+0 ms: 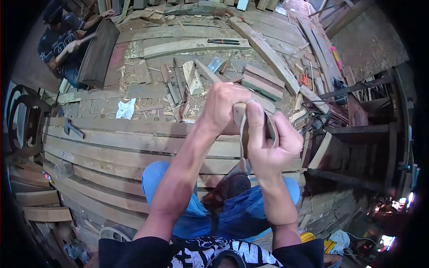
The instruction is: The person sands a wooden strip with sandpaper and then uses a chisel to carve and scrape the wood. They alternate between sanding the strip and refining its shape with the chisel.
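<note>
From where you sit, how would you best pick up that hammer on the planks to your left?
Take the hammer by its handle, from above, probably with the left hand. It lies flat on the planks, head farther off, handle slanting toward me: the slim, nearer part. That hand and the right hand now hold a wood strip.

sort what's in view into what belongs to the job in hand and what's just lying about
In hand: left hand, right hand, small wooden piece.
Lying about: hammer, pliers, white rag, wood offcuts.
</note>
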Demonstrator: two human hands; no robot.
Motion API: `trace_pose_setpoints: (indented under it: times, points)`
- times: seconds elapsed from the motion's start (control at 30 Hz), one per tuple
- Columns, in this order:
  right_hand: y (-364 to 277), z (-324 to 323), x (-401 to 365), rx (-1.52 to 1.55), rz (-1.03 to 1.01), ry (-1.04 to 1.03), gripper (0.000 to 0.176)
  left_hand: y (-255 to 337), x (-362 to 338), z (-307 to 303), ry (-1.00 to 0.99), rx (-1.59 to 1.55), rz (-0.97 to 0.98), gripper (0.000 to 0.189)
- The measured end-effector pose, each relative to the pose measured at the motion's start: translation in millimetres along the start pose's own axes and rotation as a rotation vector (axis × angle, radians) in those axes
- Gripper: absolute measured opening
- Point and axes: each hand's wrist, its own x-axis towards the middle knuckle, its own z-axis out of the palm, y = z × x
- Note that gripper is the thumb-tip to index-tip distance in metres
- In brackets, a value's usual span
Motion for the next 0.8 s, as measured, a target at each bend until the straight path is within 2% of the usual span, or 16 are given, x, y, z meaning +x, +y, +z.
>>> trace_pose_setpoints:
  times: [0.1, 0.17, 0.27, 0.3, 0.4, 0.47, 0.6, 0.8]
  points:
    - [-3.6, -3.8, -14.5, 0.006, -0.039, -0.053, 0.021, 4.5, -0.6, -6.2, -0.021, 0.018, -0.063, 0.034]
    - [1.6, -3.1, -14.0, 0.037, 0.014, -0.075, 0.022, 1.1, -2.0, -3.7, -0.018, 0.038, -0.062, 0.034]
    - [-3.1, -2.4, -0.3, -0.012, 0.015, 0.001, 0.028, -2.4, -1.3, 2.0, -0.009, 0.023, 0.013, 0.028]
    - [-1.7, -8.0, -5.4, -0.074, -0.034, -0.073, 0.029, 0.4, 1.2, 1.8, -0.008, 0.021, 0.025, 0.028]
    - [0.8, -5.0, -11.5, 0.028, -0.007, -0.05, 0.028, 4.9, 0.0, -1.7, -0.021, 0.046, -0.071, 0.032]
    - [-2.5, -2.1, -0.4, 0.011, -0.007, 0.0, 0.026, -0.8, -3.5, 0.2, -0.033, 0.019, -0.067, 0.033]
    - [-2.4, -6.1, -11.5, -0.001, -0.029, -0.04, 0.021, 7.3, -1.1, 2.3, -0.028, -0.015, -0.087, 0.035]
    - [-1.6, -8.8, -7.2, -0.031, -0.069, -0.034, 0.026, 4.9, -2.0, 2.2, -0.052, -0.009, -0.057, 0.032]
